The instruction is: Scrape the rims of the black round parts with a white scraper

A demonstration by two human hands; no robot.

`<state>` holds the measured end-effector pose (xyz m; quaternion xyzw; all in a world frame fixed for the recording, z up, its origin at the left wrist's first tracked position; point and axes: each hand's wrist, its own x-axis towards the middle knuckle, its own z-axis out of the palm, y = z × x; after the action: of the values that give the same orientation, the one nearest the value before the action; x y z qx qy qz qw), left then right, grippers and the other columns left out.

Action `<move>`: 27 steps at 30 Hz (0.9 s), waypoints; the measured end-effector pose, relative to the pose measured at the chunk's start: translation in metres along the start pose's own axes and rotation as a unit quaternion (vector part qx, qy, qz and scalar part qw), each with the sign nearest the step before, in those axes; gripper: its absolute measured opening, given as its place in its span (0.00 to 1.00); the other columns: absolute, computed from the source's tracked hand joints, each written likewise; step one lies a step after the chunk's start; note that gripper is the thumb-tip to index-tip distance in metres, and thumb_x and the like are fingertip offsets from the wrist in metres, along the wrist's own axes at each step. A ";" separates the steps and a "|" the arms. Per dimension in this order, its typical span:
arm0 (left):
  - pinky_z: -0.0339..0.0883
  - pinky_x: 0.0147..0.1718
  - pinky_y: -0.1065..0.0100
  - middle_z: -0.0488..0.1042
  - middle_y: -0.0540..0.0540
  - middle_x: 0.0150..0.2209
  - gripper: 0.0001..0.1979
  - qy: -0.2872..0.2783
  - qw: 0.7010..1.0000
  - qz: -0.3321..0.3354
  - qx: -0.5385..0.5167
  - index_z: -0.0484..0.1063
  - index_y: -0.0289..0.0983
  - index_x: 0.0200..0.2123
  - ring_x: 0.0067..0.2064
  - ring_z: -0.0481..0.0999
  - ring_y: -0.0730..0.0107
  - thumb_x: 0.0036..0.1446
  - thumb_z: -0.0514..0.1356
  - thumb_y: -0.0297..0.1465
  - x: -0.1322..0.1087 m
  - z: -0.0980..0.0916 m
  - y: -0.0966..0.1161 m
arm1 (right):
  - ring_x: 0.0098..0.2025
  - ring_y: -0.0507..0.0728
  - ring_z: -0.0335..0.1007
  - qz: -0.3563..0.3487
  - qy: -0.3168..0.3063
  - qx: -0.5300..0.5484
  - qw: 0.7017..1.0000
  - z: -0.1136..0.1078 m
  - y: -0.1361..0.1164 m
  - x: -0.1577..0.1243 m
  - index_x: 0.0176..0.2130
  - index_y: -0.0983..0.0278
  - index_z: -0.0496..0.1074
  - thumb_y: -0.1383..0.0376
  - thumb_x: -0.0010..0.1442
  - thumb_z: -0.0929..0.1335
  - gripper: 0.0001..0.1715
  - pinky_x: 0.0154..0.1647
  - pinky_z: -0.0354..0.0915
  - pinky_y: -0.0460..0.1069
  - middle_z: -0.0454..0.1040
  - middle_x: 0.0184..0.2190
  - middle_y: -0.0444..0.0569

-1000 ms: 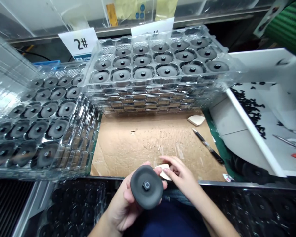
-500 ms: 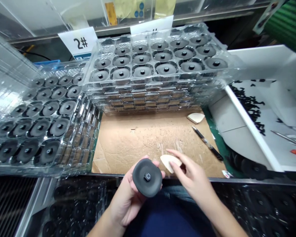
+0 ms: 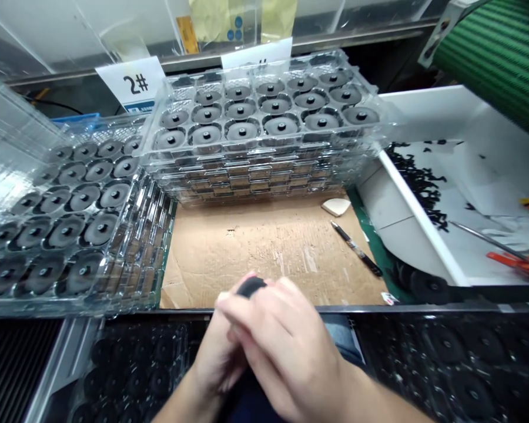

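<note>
Low in the middle, my left hand (image 3: 216, 352) grips a black disc-shaped part (image 3: 251, 286); only a dark strip of its rim shows. My right hand (image 3: 282, 335) lies over the disc with its fingers curled and closed. The white sponge wedge it pinched a moment ago is hidden under those fingers. Another white sponge wedge (image 3: 336, 206) rests on the far right corner of the cardboard sheet (image 3: 211, 252). Beside that wedge lies a black pen (image 3: 356, 248).
Stacked clear trays of black discs stand at the back (image 3: 264, 141) and on the left (image 3: 127, 235). A white bin (image 3: 427, 223) at right holds small black pieces and a red-handled tool (image 3: 515, 261). Above it hangs a green ribbed sleeve (image 3: 498, 64).
My right hand has moved left from beside the disc onto it, and now covers most of it. The view has shifted slightly to the right.
</note>
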<state>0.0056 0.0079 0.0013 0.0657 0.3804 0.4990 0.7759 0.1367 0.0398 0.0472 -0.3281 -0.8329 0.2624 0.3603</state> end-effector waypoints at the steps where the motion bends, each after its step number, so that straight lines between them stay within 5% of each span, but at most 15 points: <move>1: 0.63 0.52 0.63 0.78 0.49 0.41 0.23 -0.010 1.000 0.003 -0.005 0.74 0.44 0.43 0.46 0.75 0.63 0.40 0.70 0.35 -0.001 0.002 0.002 | 0.33 0.56 0.67 -0.008 -0.021 0.011 1.000 -0.004 0.000 -0.003 0.47 0.69 0.68 0.71 0.63 0.58 0.15 0.36 0.59 0.51 0.74 0.31 0.51; 4: 0.65 0.47 0.67 0.78 0.52 0.42 0.28 -0.038 0.999 0.015 -0.003 0.75 0.46 0.41 0.43 0.76 0.66 0.30 0.72 0.37 -0.003 0.004 0.008 | 0.31 0.53 0.66 0.038 -0.077 0.008 0.996 -0.018 -0.001 -0.014 0.44 0.66 0.68 0.73 0.62 0.59 0.14 0.35 0.59 0.49 0.73 0.31 0.48; 7: 0.63 0.49 0.70 0.78 0.51 0.43 0.27 -0.030 1.000 0.004 0.002 0.75 0.46 0.41 0.46 0.75 0.67 0.32 0.72 0.35 -0.005 0.004 0.007 | 0.28 0.54 0.61 0.073 -0.052 -0.065 0.994 -0.026 0.000 -0.014 0.45 0.68 0.69 0.74 0.61 0.58 0.15 0.31 0.56 0.49 0.71 0.28 0.48; 12: 0.62 0.51 0.67 0.78 0.49 0.42 0.28 -0.048 0.998 -0.031 0.013 0.75 0.41 0.44 0.47 0.75 0.62 0.34 0.71 0.37 -0.004 -0.005 0.003 | 0.28 0.54 0.59 -0.034 -0.078 -0.008 0.996 -0.025 0.016 0.006 0.41 0.63 0.73 0.71 0.64 0.56 0.18 0.30 0.56 0.48 0.70 0.27 0.47; 16: 0.68 0.45 0.68 0.79 0.50 0.43 0.22 -0.113 0.992 -0.046 -0.030 0.75 0.43 0.43 0.43 0.78 0.63 0.41 0.69 0.30 -0.001 -0.012 0.003 | 0.37 0.53 0.66 0.109 -0.025 0.043 0.993 -0.025 0.042 -0.002 0.46 0.62 0.70 0.73 0.63 0.58 0.17 0.36 0.62 0.46 0.72 0.36 0.48; 20: 0.70 0.44 0.66 0.77 0.45 0.48 0.22 -0.149 0.985 -0.036 -0.084 0.71 0.42 0.48 0.47 0.77 0.58 0.47 0.66 0.30 0.000 -0.017 0.004 | 0.42 0.54 0.70 0.269 -0.003 0.043 0.962 0.001 0.070 -0.045 0.48 0.59 0.69 0.66 0.64 0.59 0.15 0.39 0.66 0.47 0.73 0.41 0.48; 24: 0.71 0.44 0.66 0.77 0.45 0.47 0.21 -0.140 0.984 -0.064 -0.091 0.72 0.42 0.47 0.46 0.77 0.58 0.47 0.66 0.32 0.002 -0.016 0.005 | 0.41 0.57 0.73 0.310 -0.036 0.037 0.949 0.036 0.095 -0.085 0.45 0.62 0.71 0.64 0.61 0.60 0.15 0.40 0.69 0.52 0.76 0.39 0.50; 27: 0.71 0.43 0.66 0.78 0.44 0.46 0.21 -0.147 0.983 -0.058 -0.093 0.73 0.41 0.47 0.45 0.77 0.58 0.47 0.66 0.31 0.002 -0.013 0.004 | 0.37 0.58 0.74 0.330 -0.015 0.024 0.943 0.031 0.095 -0.085 0.45 0.63 0.69 0.63 0.61 0.60 0.15 0.36 0.70 0.52 0.76 0.40 0.51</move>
<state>-0.0054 0.0083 -0.0070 0.0437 0.2179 0.4709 0.8537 0.1916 0.0332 -0.0715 -0.5721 -0.6767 0.3912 0.2486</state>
